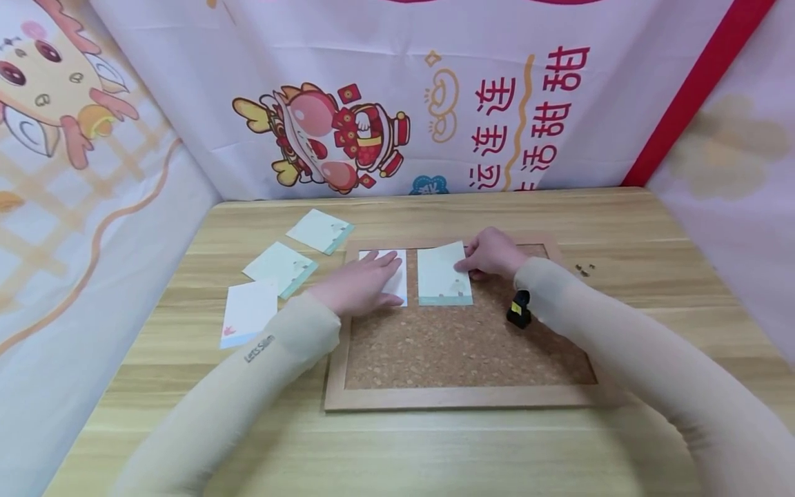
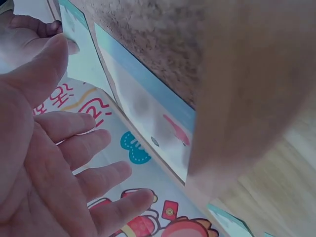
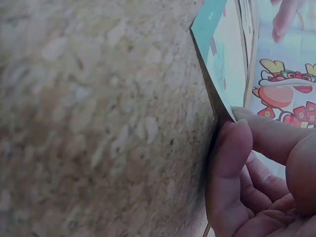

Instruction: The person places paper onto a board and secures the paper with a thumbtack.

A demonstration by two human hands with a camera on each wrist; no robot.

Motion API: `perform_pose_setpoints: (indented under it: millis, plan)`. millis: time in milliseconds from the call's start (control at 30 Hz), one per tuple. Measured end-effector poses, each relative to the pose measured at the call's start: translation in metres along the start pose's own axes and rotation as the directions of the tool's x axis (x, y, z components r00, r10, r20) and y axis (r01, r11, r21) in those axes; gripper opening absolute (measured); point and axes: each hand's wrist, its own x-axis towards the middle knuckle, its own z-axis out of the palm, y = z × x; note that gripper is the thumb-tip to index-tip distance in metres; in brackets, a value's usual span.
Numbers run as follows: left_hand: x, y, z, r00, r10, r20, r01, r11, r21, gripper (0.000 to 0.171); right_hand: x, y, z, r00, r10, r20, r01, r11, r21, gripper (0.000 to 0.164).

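Note:
A pale green note sheet [image 1: 442,273] lies over the top of a wood-framed cork board [image 1: 435,355]. My right hand [image 1: 493,254] pinches its right edge between thumb and index finger, and the sheet's upper part is lifted off the cork. In the right wrist view that edge of the green sheet [image 3: 224,64] shows at the fingertips. To its left lies a white note sheet [image 1: 399,281] with a blue band and a pink drawing. Over this white sheet my left hand [image 1: 363,281] spreads its fingers, palm down, partly covering it.
Left of the board lie two more green-banded sheets [image 1: 319,231] and a white sheet [image 1: 248,310], partly beneath my left sleeve. Several tiny metallic pieces [image 1: 584,269] sit right of the board. A small black item with a yellow mark [image 1: 519,310] shows below my right cuff. Printed cloth walls enclose the table.

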Motion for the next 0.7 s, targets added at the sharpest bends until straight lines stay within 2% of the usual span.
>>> perform_pose_setpoints:
  millis: [367,533,700]
  plan:
    - [0.031,0.010,-0.002,1.000,0.029,0.008,-0.030,0.998,0.063,0.081,0.003,-0.009,0.001,0.998,0.068,-0.008,-0.068,0.998,-0.013,0.023]
    - [0.040,0.013,-0.006,0.999,0.047,0.027,-0.048,0.998,0.050,0.080,0.005,-0.011,0.001,0.996,0.083,-0.023,-0.083,0.996,-0.022,0.022]
    - [0.049,0.013,-0.007,0.998,0.009,0.061,-0.010,1.000,0.020,0.083,0.004,-0.012,0.000,0.996,0.085,-0.019,-0.086,0.996,-0.015,0.021]
